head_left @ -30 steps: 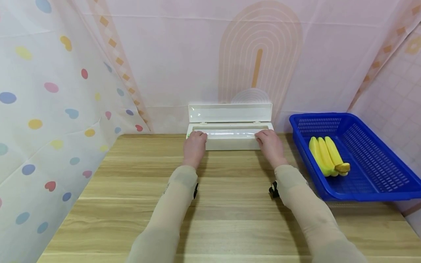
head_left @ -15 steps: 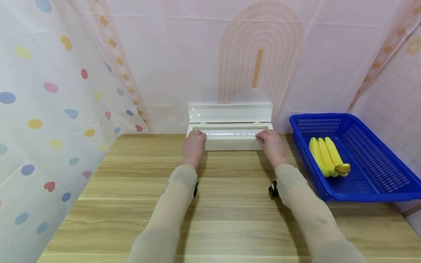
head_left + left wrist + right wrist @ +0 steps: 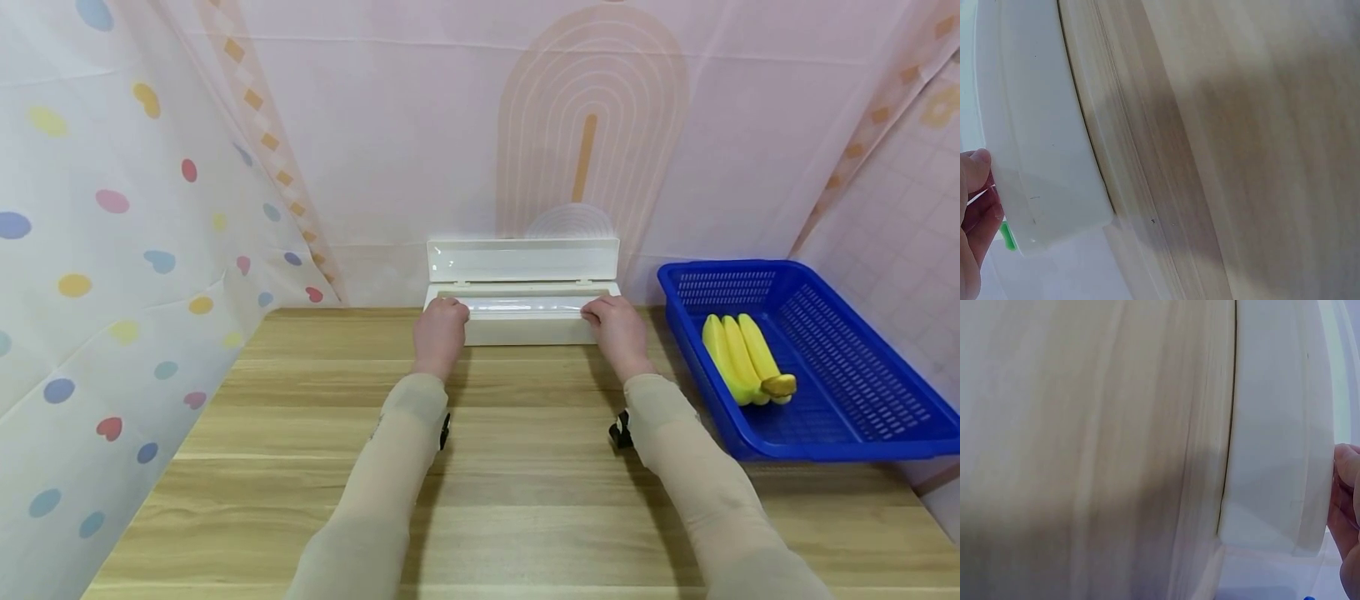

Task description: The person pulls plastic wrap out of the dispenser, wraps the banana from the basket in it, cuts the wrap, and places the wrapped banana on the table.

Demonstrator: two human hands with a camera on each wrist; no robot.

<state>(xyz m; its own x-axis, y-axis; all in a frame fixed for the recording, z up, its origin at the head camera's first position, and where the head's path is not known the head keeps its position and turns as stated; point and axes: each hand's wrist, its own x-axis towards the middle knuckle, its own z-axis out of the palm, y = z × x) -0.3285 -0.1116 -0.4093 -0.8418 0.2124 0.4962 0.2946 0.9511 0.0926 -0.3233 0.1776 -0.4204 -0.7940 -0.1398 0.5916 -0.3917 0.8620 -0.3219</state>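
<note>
A white cling film dispenser box [image 3: 525, 331] stands at the table's far edge with its lid [image 3: 522, 259] raised. A shiny strip of cling film [image 3: 525, 305] lies across its opening. My left hand [image 3: 441, 327] sits at the box's left end and my right hand [image 3: 615, 327] at its right end. The fingers of both curl over the front rim onto the film's edge. The left wrist view has the box's [image 3: 1035, 137] end and my left hand's fingertips [image 3: 975, 200] pinched beside it. In the right wrist view the box [image 3: 1279, 425] fills the right side, with my right hand's fingers [image 3: 1347, 506] at its rim.
A blue plastic basket [image 3: 825, 450] at the right holds a bunch of yellow bananas [image 3: 738, 358]. The wooden table [image 3: 525, 483] reaches toward me. Patterned curtains close in the left, back and right sides.
</note>
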